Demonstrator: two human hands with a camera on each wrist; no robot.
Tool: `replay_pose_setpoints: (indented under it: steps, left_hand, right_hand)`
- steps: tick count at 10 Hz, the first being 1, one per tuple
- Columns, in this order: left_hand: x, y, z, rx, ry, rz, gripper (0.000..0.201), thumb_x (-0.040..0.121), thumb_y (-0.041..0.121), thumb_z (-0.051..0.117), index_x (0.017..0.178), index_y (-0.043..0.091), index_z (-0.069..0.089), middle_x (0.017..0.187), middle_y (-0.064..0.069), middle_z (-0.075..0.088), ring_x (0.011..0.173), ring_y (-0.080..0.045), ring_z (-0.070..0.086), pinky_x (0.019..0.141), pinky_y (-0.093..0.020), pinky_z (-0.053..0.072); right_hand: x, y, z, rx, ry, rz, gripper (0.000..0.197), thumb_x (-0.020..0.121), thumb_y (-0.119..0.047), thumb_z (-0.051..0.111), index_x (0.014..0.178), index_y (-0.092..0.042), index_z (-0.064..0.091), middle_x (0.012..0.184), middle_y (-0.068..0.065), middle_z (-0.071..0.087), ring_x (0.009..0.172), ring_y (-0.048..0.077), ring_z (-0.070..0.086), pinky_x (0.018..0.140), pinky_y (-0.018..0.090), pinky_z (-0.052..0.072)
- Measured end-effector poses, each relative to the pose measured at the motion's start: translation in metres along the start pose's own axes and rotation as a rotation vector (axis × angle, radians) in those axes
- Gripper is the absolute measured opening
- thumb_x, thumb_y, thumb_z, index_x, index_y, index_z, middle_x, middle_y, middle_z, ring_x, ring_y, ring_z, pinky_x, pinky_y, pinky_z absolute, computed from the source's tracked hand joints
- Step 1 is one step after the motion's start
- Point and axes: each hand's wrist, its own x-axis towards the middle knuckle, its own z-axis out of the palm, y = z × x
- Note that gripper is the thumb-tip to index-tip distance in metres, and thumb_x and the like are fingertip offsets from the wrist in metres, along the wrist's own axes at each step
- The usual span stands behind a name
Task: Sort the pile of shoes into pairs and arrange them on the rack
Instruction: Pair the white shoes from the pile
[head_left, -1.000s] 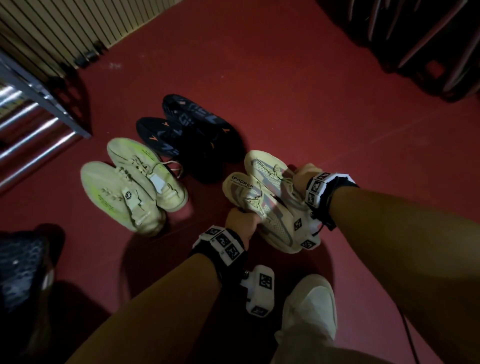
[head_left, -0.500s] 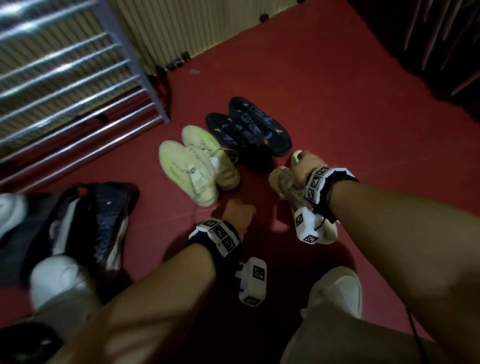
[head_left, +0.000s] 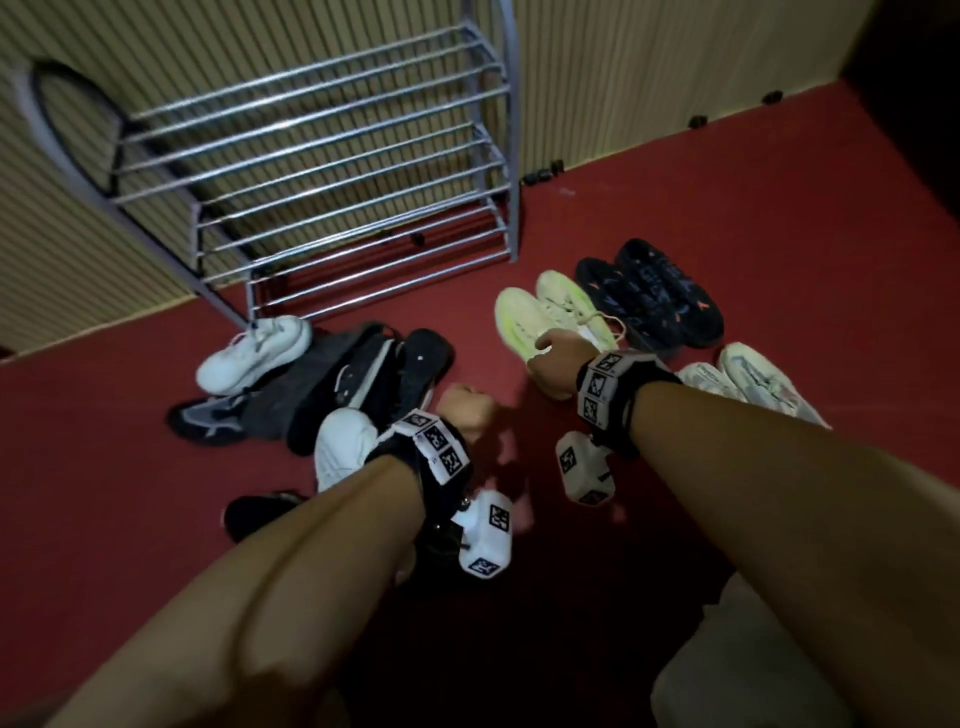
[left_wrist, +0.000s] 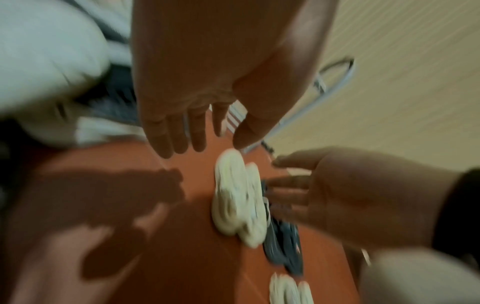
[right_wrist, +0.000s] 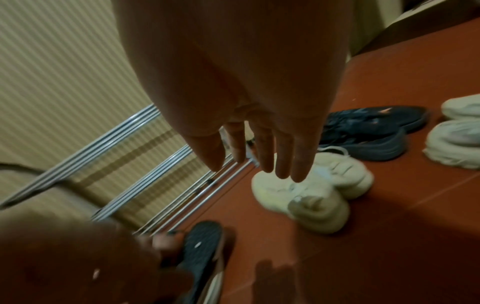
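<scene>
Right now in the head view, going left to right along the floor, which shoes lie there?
White sneaker → dark pile → yellow pair → black pair → pale pair.

A: What covers the ground?
B: A dark red floor (head_left: 675, 208), smooth, with faint thin seams showing in the wrist views. Blurred shadows (left_wrist: 116, 195) fall across it.
A: And behind?
B: A beige wall (head_left: 649, 67) ribbed with fine upright lines; it meets the floor along a straight edge.
A: Anything along that edge?
B: A few small black pieces (head_left: 540, 174) sit at the foot of the wall, well apart from each other. Too small to tell what they are.
</scene>
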Motion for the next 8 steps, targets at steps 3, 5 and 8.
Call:
replay_pose_setpoints:
  steps: [3,5,8]
  left_hand:
    - [-0.006,-0.047,-0.087,-0.174,0.26,-0.104,0.014,0.07,0.012,0.062,0.082,0.014,0.057,0.066,-0.003,0.05,0.057,-0.018,0.045,0.064,-0.026,0.04]
    - [0.009,-0.111,-0.133,-0.222,0.358,-0.22,0.024,0.089,0.005,0.054,0.071,0.021,0.054,0.071,-0.002,0.054,0.067,-0.018,0.052,0.08,-0.035,0.047]
    - [0.019,-0.154,-0.164,-0.235,0.381,-0.302,0.023,0.092,0.009,0.053,0.074,0.023,0.052,0.073,0.0,0.053,0.063,-0.017,0.056,0.064,-0.031,0.053]
  right_hand:
    - [0.0,-0.05,0.076,-0.062,-0.134,-0.057,0.042,0.087,-0.018,0.059,0.128,-0.008,0.056,0.136,0.011,0.053,0.124,0.028,0.05,0.102,0.029,0.039]
    - [0.01,-0.066,0.115,0.062,-0.243,-0.069,0.011,0.089,-0.014,0.059,0.083,-0.005,0.058,0.089,0.011,0.054,0.091,0.023,0.049,0.082,0.032,0.041]
    - [0.003,-0.091,0.176,0.205,-0.49,0.053,0.009,0.084,-0.011,0.062,0.078,-0.013,0.054,0.064,0.004,0.046,0.05,0.015,0.04,0.035,0.019,0.029]
